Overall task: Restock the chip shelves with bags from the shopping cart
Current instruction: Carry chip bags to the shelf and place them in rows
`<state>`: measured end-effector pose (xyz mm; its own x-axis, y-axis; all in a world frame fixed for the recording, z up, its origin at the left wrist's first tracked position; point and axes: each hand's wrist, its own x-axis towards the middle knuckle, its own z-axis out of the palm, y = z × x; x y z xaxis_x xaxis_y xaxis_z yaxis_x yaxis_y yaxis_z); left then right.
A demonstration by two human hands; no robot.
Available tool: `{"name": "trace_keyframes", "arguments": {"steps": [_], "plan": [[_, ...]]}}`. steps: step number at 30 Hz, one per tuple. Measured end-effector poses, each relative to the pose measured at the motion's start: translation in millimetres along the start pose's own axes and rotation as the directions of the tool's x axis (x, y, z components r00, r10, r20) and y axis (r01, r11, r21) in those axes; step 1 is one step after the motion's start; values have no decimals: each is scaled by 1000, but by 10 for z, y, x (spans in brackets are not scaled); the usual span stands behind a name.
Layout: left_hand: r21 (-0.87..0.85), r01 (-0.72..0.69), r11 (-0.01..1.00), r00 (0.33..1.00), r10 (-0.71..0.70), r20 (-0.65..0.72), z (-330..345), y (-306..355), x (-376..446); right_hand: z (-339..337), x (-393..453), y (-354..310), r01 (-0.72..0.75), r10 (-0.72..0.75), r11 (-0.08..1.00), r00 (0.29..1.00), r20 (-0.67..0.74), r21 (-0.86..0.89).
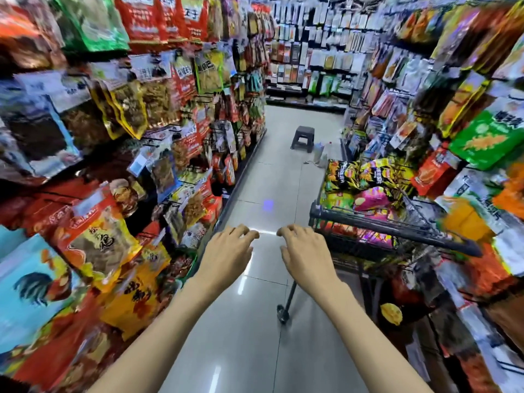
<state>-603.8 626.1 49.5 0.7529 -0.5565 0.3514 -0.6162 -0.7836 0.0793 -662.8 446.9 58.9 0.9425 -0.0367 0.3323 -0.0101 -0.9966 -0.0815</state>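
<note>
While outstretched, both hands (226,251) hang loosely curled.

grey tiled floor (255,336), shopping cart (397,228), dark stool (303,137)

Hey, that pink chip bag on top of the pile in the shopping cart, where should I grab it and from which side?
Pinch the pink chip bag by its upper edge, coming from above with the right hand, which is nearer the black wire shopping cart. It lies puffed on top of the pile, so nothing covers it, while the cart's walls block the sides. Both hands are empty now.
</note>
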Motion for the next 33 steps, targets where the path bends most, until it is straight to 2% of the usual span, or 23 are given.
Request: {"name": "trace_keyframes", "arguments": {"steps": [8, 17, 21, 25, 29, 33], "plan": [[46, 102, 994, 993, -104, 53, 398, -528, 686, 480, 896, 193, 110, -111, 992, 994, 19, 65], [67, 79, 995, 995, -83, 47, 865, -1554, 2024, 1186, 2397, 236, 119, -119, 992, 993, -7, 36], [40, 42, 998, 999, -43, 13, 1001, -2069, 2859, 1441, 3265, 317, 106, -106, 994, 994, 12, 16], [37, -44, 998, 999, 43, 33, 1207, -2382, 3614, 1662, 3978, 495, 17, -17, 1000, 1000, 16, 11], [-53, -141, 989, 983, 146, 107, 1497, -2422, 4171, 1919, 4290, 739, -63, 62, 998, 994, 86, 11], [-126, -210, 970, 967, 225, 121, 1818, -2279, 4739, 2105, 4561, 1129, -143, 143, 990, 983, 114, -9]]}}
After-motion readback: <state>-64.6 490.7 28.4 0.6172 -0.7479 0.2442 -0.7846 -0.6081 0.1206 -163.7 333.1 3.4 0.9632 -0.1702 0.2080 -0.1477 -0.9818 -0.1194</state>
